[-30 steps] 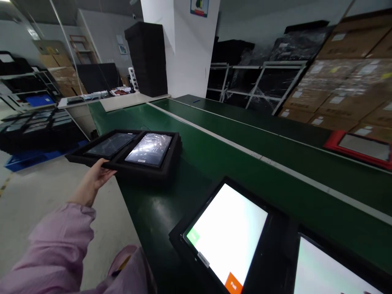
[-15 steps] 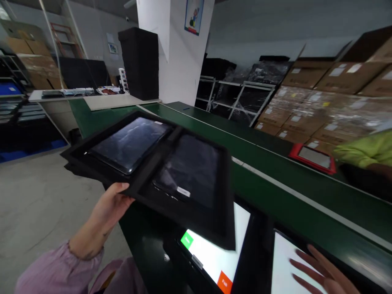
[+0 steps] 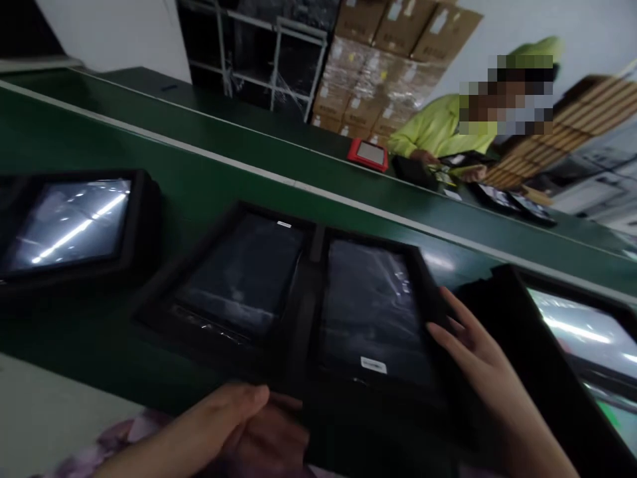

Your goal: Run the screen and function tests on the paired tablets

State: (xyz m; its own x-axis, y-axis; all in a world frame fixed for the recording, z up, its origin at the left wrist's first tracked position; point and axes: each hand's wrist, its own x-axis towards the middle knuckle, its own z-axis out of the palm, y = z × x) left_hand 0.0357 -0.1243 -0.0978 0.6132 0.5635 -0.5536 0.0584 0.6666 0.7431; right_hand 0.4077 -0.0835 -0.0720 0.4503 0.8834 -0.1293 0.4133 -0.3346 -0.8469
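Note:
A black foam tray lies tilted across the middle of the view, with two dark-screened tablets in it, the left one and the right one. Both have a small white label, and shiny clear film shows around them. My left hand is at the tray's front edge, thumb on top and fingers curled below, partly in shadow. On the right side edge, my right hand grips the tray with thumb and fingers.
Another black tray with a glossy tablet is at left. At right, a black stack holds lit tablets. Across the green table, a person in a yellow-green top handles something dark near a red-framed device. Cartons stand behind.
The view has swung right. The tray in my left hand has come lower, beside the lit stack. My right hand has moved from above the lit screen to the tray's right edge.

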